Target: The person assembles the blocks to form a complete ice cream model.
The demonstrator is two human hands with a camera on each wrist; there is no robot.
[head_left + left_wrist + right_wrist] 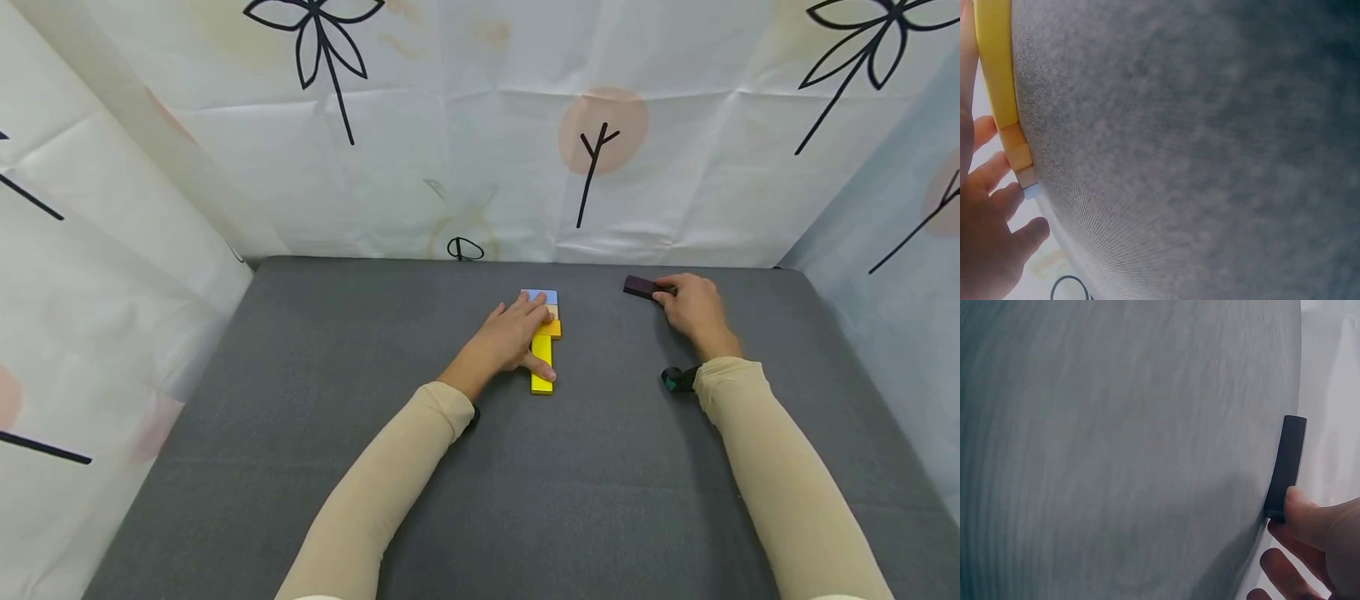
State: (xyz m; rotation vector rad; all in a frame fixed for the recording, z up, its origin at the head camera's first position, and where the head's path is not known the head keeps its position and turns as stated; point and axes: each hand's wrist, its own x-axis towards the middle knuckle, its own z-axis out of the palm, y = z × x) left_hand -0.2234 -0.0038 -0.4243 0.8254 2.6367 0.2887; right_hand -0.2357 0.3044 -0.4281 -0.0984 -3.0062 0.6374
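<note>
A line of flat blocks lies mid-table: a light blue block (542, 295) farthest from me, then a tan block (553, 311), an orange block (552, 328) and a long yellow block (542, 368) nearest me. My left hand (517, 333) rests flat on this line with straight fingers, thumb against the yellow block (997, 62). To the right, my right hand (686, 302) pinches the near end of a dark maroon block (639, 287), thumb on its end (1291, 456); the block lies on the mat.
The grey mat (480, 500) is boxed in by white paper walls (480, 125) with black leaf prints at the back and both sides. A black cord loop (465, 248) sits at the back edge. A wrist-mounted camera (677, 379) shows by the right sleeve.
</note>
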